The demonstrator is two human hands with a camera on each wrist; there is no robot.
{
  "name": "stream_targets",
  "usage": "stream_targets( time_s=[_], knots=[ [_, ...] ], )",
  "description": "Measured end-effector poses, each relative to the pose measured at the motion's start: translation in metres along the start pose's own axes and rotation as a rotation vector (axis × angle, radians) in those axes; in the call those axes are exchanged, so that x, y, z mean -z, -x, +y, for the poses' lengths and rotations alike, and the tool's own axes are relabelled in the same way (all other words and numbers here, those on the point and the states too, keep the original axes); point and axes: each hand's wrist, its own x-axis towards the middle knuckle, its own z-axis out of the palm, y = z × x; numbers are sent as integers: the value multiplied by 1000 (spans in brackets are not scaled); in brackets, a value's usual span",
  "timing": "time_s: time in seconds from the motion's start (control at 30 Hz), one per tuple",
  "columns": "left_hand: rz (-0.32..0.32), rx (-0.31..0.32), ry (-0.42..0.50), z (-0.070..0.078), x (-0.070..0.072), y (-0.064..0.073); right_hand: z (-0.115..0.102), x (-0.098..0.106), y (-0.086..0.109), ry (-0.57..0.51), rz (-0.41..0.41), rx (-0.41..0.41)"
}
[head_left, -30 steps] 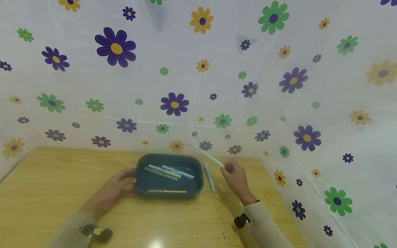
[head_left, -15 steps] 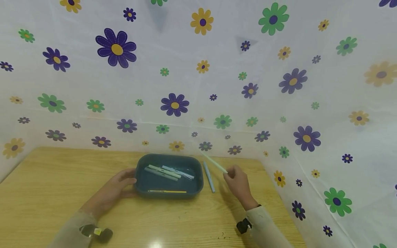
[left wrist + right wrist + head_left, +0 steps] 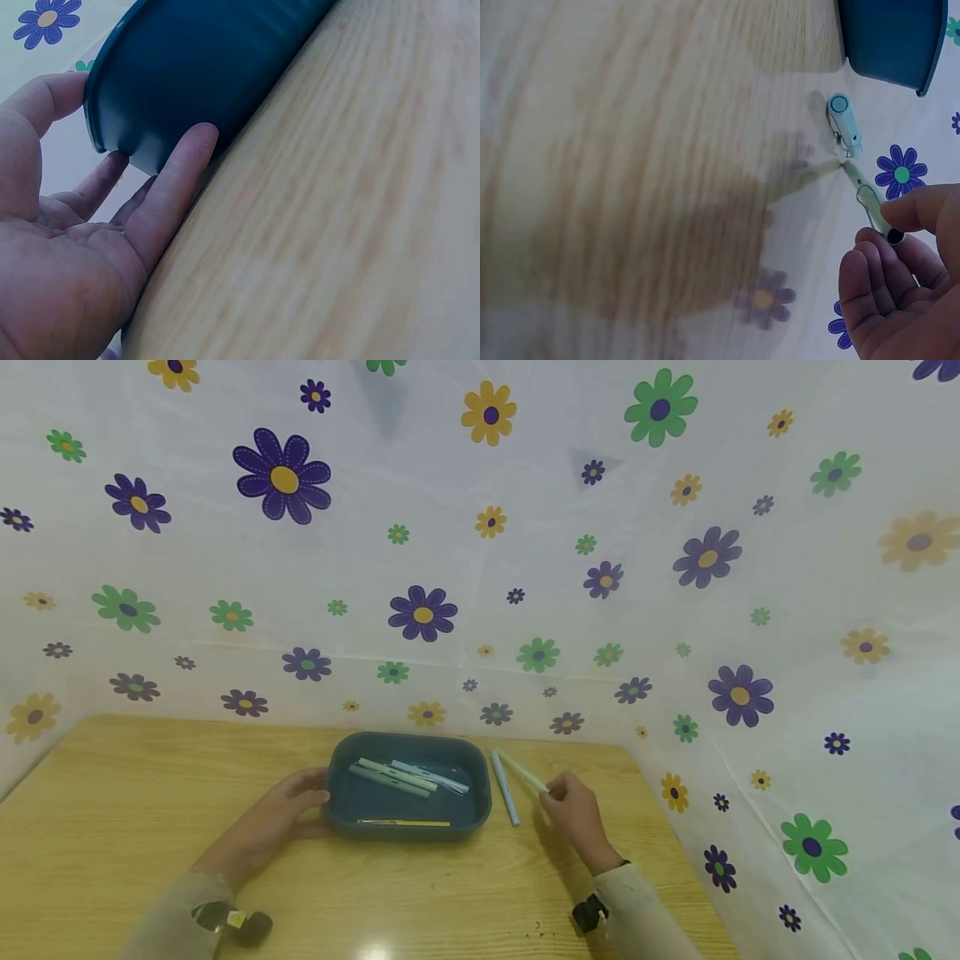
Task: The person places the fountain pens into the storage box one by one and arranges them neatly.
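Note:
My left hand [image 3: 288, 806] rests at the left end of a dark teal plastic bin [image 3: 408, 832]. In the left wrist view its thumb meets the rim, and the fairly straight fingers [image 3: 172, 169] lie against the outer wall. My right hand [image 3: 576, 814] pinches a pale green pen [image 3: 864, 191] by one end between thumb and fingers. The pen's far end slants down close to a light blue pen [image 3: 506, 787] lying on the table right of the bin. Inside the bin lie several pale green, grey-green and light blue pens [image 3: 397, 774] and a thin yellow stick [image 3: 420, 823].
The light wood table [image 3: 187, 777] ends at the back and right against a white curtain [image 3: 450, 468] printed with flowers. A few dark specks [image 3: 536, 931] show near the front right. Both wrists carry small dark devices.
My right hand has come down slightly and toward me, lowering the pale green pen until its far end is beside the light blue pen. My left hand and the bin stay put.

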Motion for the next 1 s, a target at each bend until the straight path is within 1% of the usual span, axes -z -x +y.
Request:
stream_targets(
  time_s=[0.13,0.3,0.43,0.73,1.0],
  knots=[
    [1,-1,-2,0,0,0,1,0,2,29,-42,-9],
    [2,-12,-15,0,1,-1,-2,0,9,77,-127,17],
    [5,-5,-12,1,1,-1,-5,1,14,110,-185,29],
    [-13,-34,-27,3,-1,2,-9,2,17,113,-258,88],
    [10,-4,-26,0,1,0,-9,6,19,100,-341,124]
  ],
)
